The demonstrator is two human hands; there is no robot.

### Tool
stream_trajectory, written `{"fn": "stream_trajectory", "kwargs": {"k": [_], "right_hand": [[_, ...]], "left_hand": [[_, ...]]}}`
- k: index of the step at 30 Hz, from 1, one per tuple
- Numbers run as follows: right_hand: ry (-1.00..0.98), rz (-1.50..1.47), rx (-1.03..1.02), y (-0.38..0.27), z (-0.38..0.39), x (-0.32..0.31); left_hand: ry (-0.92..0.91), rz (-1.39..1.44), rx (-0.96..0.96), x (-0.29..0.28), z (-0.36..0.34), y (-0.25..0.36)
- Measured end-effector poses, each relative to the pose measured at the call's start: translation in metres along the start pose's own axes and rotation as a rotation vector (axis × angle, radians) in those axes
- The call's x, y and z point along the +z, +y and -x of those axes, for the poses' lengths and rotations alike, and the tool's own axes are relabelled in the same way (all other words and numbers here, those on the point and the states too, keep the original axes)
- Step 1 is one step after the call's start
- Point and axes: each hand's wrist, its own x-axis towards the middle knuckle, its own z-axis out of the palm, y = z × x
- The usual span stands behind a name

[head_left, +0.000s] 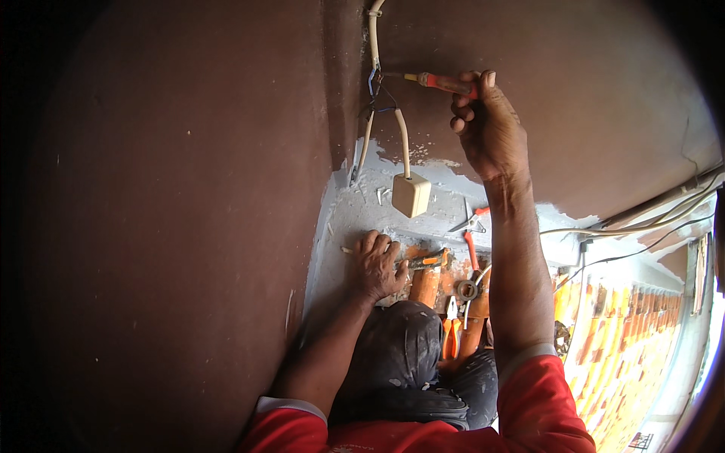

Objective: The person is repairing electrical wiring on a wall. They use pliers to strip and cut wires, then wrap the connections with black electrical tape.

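Holding the red-handled screwdriver [442, 81] tight in your right hand [487, 128] at 12 o'clock, you poke its tip at the wires [376, 94], while your left hand [375, 266] grips the hammer [424, 261] at 6 o'clock; next, I think, keep that tip steady.

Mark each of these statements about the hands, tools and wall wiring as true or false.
1. The right hand holds a red-handled screwdriver at the wires on the wall. True.
2. The left hand is raised to the wires. False: it rests low on the ledge, by a hammer.
3. A cream box hangs from a cable. True.
4. The pliers are in the right hand. False: they lie near the knees.
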Motion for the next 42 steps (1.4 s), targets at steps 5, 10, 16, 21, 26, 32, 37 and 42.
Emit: {"fn": "stream_trajectory", "kwargs": {"k": [5, 10, 16, 21, 26, 32, 37, 42], "right_hand": [[0.005, -0.002, -0.007, 0.000, -0.004, -0.002], [0.024, 0.005, -0.005, -0.001, -0.003, -0.002], [-0.011, -0.030, -0.032, -0.008, 0.005, 0.003], [-0.021, 0.103, -0.129, -0.030, 0.093, -0.007], [0.244, 0.324, 0.063, 0.000, 0.240, -0.055], [0.513, 0.727, 0.258, 0.087, 0.399, -0.136], [0.423, 1.489, 0.041, 0.104, 0.403, -0.151], [0.433, 1.626, -0.020, 0.117, 0.406, -0.168]], "left_hand": [[-0.005, -0.034, 0.008, -0.002, 0.000, 0.000], [-0.015, -0.056, 0.001, -0.007, -0.001, 0.003], [0.014, -0.055, 0.012, -0.005, 0.000, 0.001], [0.014, -0.056, 0.023, -0.007, -0.001, 0.005], [-0.009, -0.042, 0.020, -0.007, 0.001, 0.002], [0.012, -0.052, 0.034, -0.005, -0.005, 0.009], [0.044, -0.065, 0.073, -0.002, 0.001, 0.001], [0.064, -0.070, 0.102, 0.003, 0.001, 0.003]]}}
